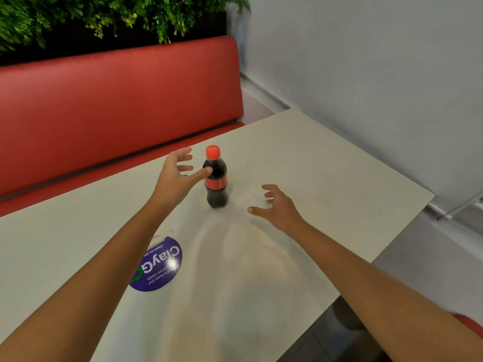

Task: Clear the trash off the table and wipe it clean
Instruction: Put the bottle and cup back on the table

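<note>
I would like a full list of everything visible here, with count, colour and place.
bottle: 1, dark drink with red cap and label, upright mid-table
sticker: 1, purple, on the table beside the left forearm
table: 1, off-white, foreground
bench: 1, red, behind the table
plants: one bank, green, above the bench
wall: 1, pale grey, right side
left hand: 1, open, thumb at the bottle's shoulder
right hand: 1, open, right of the bottle, apart

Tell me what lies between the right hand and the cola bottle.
Nothing but bare table in the head view: the right hand is apart from the cola bottle, with no trash in the gap.
</note>
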